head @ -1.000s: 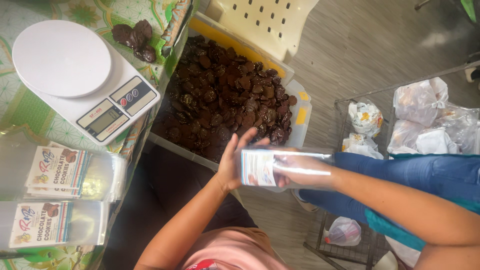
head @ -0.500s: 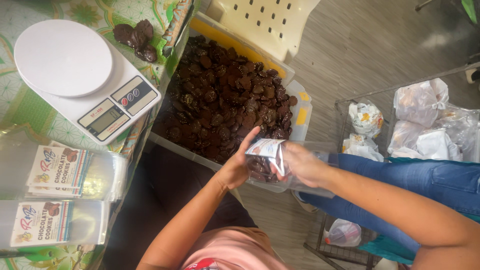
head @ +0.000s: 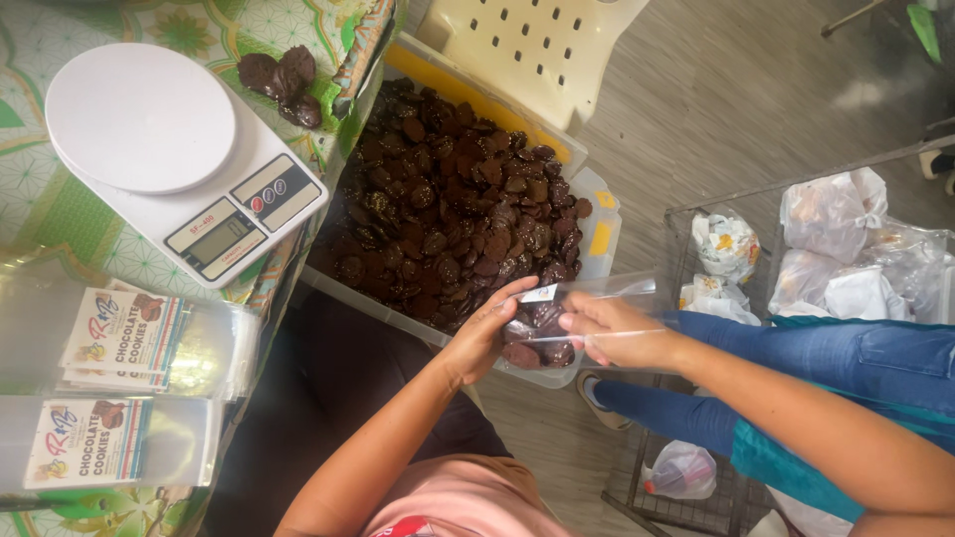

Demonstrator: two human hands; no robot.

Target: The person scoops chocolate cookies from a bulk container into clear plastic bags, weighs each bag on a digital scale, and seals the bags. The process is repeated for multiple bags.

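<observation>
Over the near rim of the cookie tub (head: 597,234), left hand (head: 482,333) and right hand (head: 612,328) both grip a clear bag (head: 557,328) holding several chocolate cookies (head: 448,199): filling step, steady mouth needed.

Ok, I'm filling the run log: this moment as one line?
left hand: on clear bag | right hand: holding clear bag | bag: some cookies inside | cookie bin: full | scale: bare
</observation>
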